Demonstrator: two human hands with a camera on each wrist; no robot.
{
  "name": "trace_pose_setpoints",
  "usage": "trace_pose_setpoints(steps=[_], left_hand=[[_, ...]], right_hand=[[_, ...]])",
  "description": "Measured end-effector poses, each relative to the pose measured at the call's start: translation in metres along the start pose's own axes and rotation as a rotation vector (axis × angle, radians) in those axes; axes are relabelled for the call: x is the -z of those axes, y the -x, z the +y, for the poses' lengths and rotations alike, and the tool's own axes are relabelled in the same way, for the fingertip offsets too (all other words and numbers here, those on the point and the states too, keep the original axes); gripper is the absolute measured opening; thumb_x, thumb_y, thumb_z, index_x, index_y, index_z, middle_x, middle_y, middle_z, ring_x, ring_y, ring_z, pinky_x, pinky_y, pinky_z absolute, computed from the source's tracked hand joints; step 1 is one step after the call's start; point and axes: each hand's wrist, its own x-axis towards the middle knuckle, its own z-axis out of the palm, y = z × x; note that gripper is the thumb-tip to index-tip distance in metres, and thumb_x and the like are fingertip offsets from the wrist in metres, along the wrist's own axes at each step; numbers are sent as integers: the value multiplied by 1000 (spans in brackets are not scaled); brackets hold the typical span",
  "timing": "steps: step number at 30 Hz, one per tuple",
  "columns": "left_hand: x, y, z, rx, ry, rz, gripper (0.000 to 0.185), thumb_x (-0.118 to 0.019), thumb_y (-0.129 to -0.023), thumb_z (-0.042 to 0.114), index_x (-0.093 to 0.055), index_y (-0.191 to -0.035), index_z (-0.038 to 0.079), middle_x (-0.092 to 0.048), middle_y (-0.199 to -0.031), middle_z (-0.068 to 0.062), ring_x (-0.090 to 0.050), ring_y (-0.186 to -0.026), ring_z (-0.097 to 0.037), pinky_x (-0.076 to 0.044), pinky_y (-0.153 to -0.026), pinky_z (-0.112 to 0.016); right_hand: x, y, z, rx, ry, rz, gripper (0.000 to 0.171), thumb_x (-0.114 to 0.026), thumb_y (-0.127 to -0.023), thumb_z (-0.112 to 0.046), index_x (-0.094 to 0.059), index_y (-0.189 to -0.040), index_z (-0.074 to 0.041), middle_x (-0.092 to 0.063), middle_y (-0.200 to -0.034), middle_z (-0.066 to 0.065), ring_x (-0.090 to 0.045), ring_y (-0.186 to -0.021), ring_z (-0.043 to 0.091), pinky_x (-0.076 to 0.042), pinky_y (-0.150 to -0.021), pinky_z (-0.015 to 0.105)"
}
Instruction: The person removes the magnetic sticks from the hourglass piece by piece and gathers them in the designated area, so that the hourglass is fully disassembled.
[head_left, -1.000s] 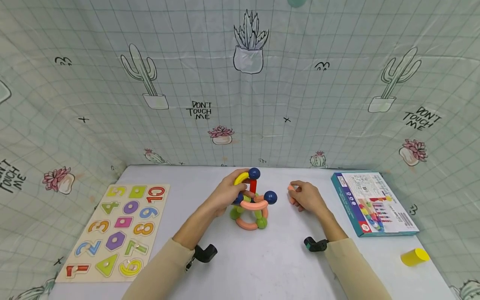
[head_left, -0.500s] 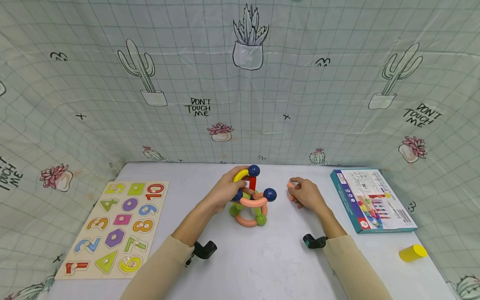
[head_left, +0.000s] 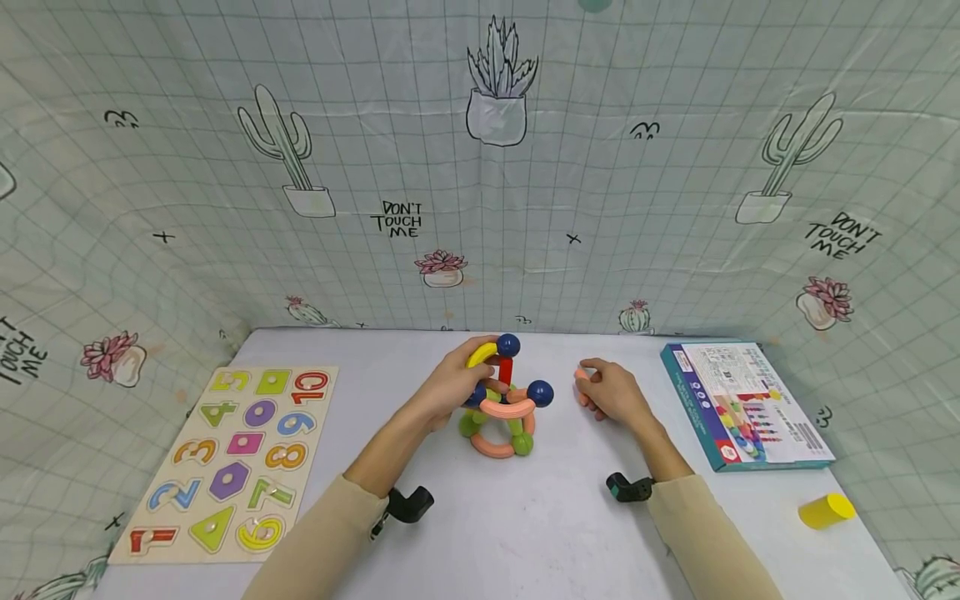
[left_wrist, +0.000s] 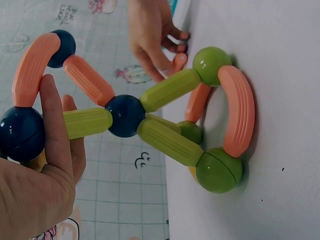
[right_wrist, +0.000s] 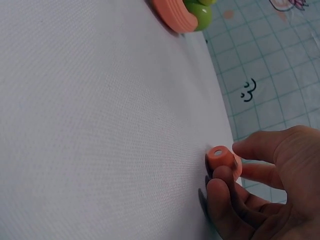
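A toy structure (head_left: pixel 504 408) of coloured rods and balls stands mid-table: green balls and orange curved pieces at the base, dark blue balls, a red rod and a yellow curve on top. My left hand (head_left: pixel 456 385) grips its upper left part, fingers curled round a dark blue ball (left_wrist: pixel 22 132). To the right, my right hand (head_left: pixel 613 392) pinches a short orange rod (right_wrist: pixel 223 161) just above the white table (head_left: pixel 540 517), apart from the structure (right_wrist: pixel 182 12).
A wooden number puzzle board (head_left: pixel 232 457) lies at the left. A blue-edged toy box (head_left: pixel 742 404) lies at the right, with a yellow cylinder (head_left: pixel 825 510) near the front right corner. Cactus-print sheets wall the table in.
Almost nothing has changed; both hands keep their hold and their places, with only a slight shift of the head view.
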Motion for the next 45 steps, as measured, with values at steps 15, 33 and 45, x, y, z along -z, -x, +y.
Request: trace_pose_setpoints(steps=[15,33,45], left_hand=[[-1,0,0,-6,-4,2,48,-45,-105,10,-41,-152,19,-55,-135,-18,-72,-95,-22,-56,-70,-25],[-2,-1,2,10,10,20,48,-46,-106,11,-40,-153,20,-53,-139,-18,-72,-93,-22,-58,-71,-27],[4,-4,2,23,13,4,41,-49,-106,16,-41,-146,12,-57,-137,-17,-72,-93,-22,-57,-72,-28]], right_hand=[[1,0,-1,29,114,76,50,-57,-101,-30,-53,-142,-2,-67,-83,8,-59,-66,20,-47,-59,34],[12,34,-65,327,-278,8,37,-58,-102,-41,-62,-131,-19,-60,-102,10,-54,-60,39,-46,-47,32],[9,40,-94,474,-218,-13,45,-64,-99,-42,-58,-139,-22,-62,-118,4,-64,-76,32,-52,-51,34]])
